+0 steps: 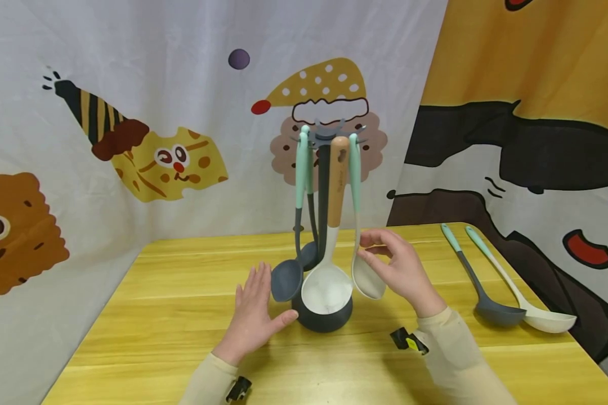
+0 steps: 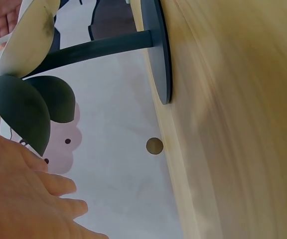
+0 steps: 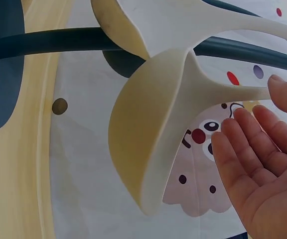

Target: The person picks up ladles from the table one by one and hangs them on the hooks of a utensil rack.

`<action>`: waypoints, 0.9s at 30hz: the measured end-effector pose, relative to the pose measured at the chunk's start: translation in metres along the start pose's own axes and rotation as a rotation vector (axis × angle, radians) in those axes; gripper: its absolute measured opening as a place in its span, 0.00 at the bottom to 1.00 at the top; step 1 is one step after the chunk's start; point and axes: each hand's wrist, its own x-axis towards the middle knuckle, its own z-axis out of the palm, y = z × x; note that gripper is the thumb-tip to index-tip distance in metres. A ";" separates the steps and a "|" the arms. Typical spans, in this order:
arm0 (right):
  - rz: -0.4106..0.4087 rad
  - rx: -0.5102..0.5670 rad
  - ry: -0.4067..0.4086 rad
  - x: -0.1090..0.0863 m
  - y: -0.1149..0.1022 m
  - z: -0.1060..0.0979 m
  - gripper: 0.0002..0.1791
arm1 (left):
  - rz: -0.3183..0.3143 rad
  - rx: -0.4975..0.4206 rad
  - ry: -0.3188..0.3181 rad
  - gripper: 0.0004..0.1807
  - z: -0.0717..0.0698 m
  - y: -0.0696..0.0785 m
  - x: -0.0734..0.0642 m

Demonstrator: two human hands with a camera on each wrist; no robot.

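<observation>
A dark utensil stand (image 1: pixel 323 185) with a round base and hooks at its top stands mid-table. Hanging at its front is a white ladle (image 1: pixel 327 288) with a wooden handle. Mint-handled ladles hang around it: a grey ladle (image 1: pixel 286 280) at left, another grey ladle (image 1: pixel 309 256) behind, and a white ladle (image 1: pixel 369 275) at right. My left hand (image 1: pixel 255 318) is spread beside the left grey ladle, holding nothing. My right hand (image 1: pixel 397 267) is at the right white ladle's neck (image 3: pixel 243 93), thumb tip against it, other fingers loosely bent; no firm grip shows.
A grey ladle (image 1: pixel 496 312) and a white ladle (image 1: pixel 549 320), both mint-handled, lie at the right side of the wooden table (image 1: pixel 147 320). Behind the table hangs a curtain (image 1: pixel 192 45) with cartoon prints.
</observation>
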 end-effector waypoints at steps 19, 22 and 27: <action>-0.053 -0.163 -0.103 -0.020 0.019 -0.017 0.27 | -0.033 0.070 -0.007 0.62 -0.005 -0.012 -0.005; -0.038 -0.175 -0.121 -0.024 0.022 -0.020 0.29 | -0.026 0.089 -0.001 0.61 -0.006 -0.013 -0.006; 0.013 -0.198 -0.167 -0.030 0.028 -0.023 0.34 | -0.024 0.128 0.007 0.62 -0.008 -0.016 -0.008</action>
